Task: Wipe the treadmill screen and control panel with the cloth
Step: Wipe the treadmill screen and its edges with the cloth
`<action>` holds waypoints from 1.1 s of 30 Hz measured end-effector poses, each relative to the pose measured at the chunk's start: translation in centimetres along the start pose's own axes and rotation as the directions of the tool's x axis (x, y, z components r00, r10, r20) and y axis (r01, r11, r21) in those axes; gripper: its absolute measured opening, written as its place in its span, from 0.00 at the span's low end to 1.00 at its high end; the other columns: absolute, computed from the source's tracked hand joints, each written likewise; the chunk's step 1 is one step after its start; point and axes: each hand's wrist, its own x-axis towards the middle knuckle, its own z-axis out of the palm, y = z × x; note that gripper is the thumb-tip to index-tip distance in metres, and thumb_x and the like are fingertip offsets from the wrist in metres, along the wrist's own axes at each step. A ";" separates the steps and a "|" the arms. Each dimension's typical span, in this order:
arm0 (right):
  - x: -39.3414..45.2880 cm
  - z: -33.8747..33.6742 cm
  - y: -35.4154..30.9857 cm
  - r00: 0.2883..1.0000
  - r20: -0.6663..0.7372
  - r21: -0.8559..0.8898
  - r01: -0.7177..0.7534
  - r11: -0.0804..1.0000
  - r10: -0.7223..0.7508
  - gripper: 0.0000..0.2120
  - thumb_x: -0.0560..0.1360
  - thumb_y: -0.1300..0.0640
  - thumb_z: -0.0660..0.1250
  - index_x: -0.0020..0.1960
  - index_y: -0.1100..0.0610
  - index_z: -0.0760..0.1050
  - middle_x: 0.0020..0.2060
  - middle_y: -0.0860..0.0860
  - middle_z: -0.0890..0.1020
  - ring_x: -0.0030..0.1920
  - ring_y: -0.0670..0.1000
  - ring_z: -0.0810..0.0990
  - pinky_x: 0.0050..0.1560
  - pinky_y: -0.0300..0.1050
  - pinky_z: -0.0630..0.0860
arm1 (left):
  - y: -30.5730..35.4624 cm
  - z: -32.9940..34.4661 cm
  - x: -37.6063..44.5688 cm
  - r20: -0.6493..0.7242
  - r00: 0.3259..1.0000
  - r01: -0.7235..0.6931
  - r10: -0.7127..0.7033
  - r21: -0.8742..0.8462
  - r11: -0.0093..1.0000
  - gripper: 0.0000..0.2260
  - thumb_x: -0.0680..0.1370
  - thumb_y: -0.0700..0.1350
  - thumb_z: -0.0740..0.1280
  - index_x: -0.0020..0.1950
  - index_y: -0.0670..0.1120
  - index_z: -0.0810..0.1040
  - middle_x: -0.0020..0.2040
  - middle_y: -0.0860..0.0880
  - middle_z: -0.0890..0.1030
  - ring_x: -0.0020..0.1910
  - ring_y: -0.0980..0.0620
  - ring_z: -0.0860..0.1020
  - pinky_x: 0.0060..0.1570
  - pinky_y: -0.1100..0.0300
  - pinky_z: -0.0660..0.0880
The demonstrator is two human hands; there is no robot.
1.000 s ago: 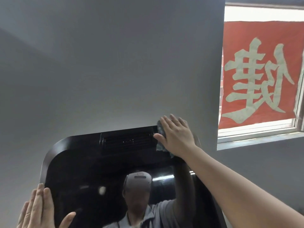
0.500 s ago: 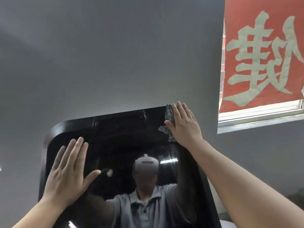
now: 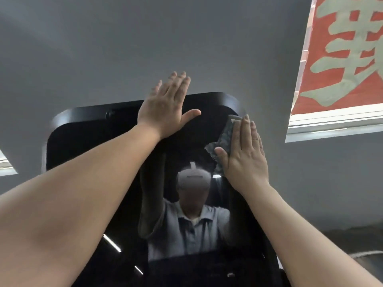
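Left hand point(image 3: 165, 104) blocks screen point(image 3: 87, 146) top centre; its left half lies bare.

The only writing on show is on the red paper banner point(image 3: 339, 50) hung in the window at the upper right: large pale brush-stroke characters, seen mirrored from behind and cut off by the edge of the view, so I cannot read which characters they are. The glossy black treadmill screen point(image 3: 87, 146) shows only reflections, with no digits, logo or label legible, and the dark strip along its lower edge is too blurred to read.
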 end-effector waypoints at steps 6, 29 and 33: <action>-12.6 1.8 1.3 0.999 0.031 0.044 -0.011 0.999 0.010 0.40 0.83 0.34 0.42 0.81 0.64 0.43 0.81 0.62 0.46 0.81 0.60 0.45 0.78 0.57 0.50 | 0.1 0.0 -0.1 0.032 0.999 0.010 -0.009 -0.021 1.000 0.42 0.80 0.71 0.43 0.82 0.42 0.51 0.83 0.43 0.55 0.82 0.45 0.53 0.78 0.45 0.56; -15.2 1.6 2.2 0.994 0.098 0.127 -0.054 0.990 0.041 0.40 0.82 0.34 0.44 0.81 0.59 0.39 0.82 0.56 0.43 0.81 0.56 0.42 0.78 0.52 0.44 | 3.8 0.2 -2.9 -0.067 0.989 -0.137 0.134 -0.050 0.989 0.43 0.79 0.70 0.50 0.81 0.39 0.53 0.82 0.40 0.57 0.81 0.41 0.53 0.79 0.40 0.48; -20.9 2.0 3.1 0.992 0.126 0.148 -0.052 0.988 0.033 0.40 0.82 0.34 0.45 0.81 0.61 0.42 0.82 0.57 0.45 0.81 0.58 0.45 0.78 0.53 0.48 | 11.0 1.9 -8.5 -0.142 0.918 -0.386 0.371 -0.099 0.917 0.40 0.80 0.69 0.56 0.80 0.39 0.62 0.80 0.40 0.63 0.80 0.40 0.59 0.78 0.40 0.55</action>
